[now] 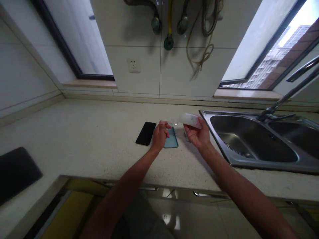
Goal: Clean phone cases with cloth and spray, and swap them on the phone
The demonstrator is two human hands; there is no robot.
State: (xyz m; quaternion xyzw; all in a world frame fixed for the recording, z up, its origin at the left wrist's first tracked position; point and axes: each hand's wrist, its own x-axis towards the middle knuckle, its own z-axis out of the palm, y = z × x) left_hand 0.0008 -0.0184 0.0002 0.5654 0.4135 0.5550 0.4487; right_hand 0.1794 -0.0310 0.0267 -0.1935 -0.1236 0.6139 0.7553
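Note:
My right hand [198, 135] is closed round a whitish plastic bottle [190, 119] with pink marking near its base. The bottle lies nearly level above the counter, its top end toward the left. At that end my left hand [160, 134] has its fingers curled at a clear, shiny piece [174, 123] that looks like a plastic cap; blur hides its exact shape. Below the left fingers a light blue phone case [171, 141] lies on the counter, partly covered. Left of that hand is a black-screened phone [146, 133]. A small light item beneath my right hand is mostly hidden.
A steel double sink [225, 158] with a faucet [270, 112] is set into the pale counter [99, 132] at right. At far left lies a dark flat panel [18, 171]. Hoses, a yellow pipe [170, 20] and a socket [134, 65] are on the wall.

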